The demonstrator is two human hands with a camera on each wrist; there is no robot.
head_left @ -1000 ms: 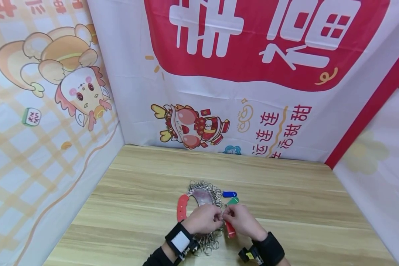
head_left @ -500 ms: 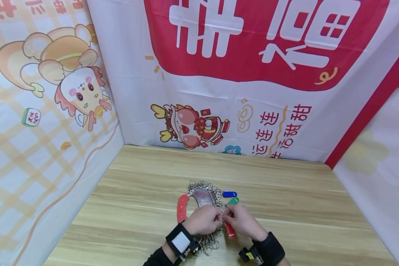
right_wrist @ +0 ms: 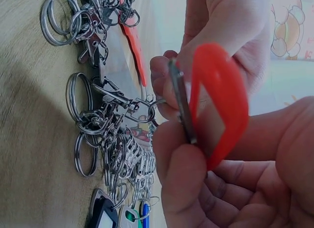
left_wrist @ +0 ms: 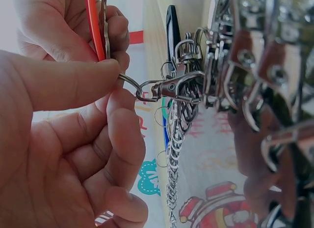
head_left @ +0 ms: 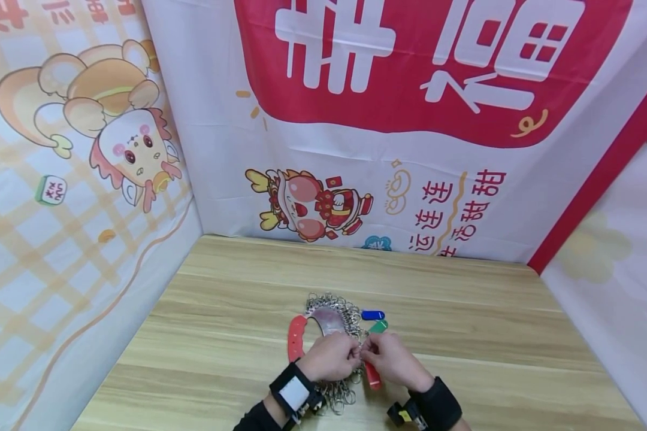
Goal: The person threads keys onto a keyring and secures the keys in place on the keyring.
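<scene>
My left hand (head_left: 331,357) pinches a split key ring (left_wrist: 130,82) between thumb and forefinger. That ring links to a metal swivel snap hook (left_wrist: 171,86) in a dense row of hooks and rings (right_wrist: 125,139). The row hangs along a curved metal plate (head_left: 327,319) with a red handle (head_left: 295,336). Just to the right, my right hand (head_left: 395,361) holds a slim red fob (right_wrist: 223,98) with a metal strip beside it; its exact kind is unclear. Both hands meet over the plate's right edge, and the fingertips partly hide the ring's joint.
A blue fob (head_left: 372,315) and a green fob (head_left: 378,326) lie beyond my right hand. A dark-framed fob (right_wrist: 103,211) shows in the right wrist view. Printed cloth walls (head_left: 221,197) stand round the wooden table (head_left: 463,311).
My hands stay almost in the same place. The red fob has tilted slightly, its lower end shifting a little downward. Everything else lies as before.
</scene>
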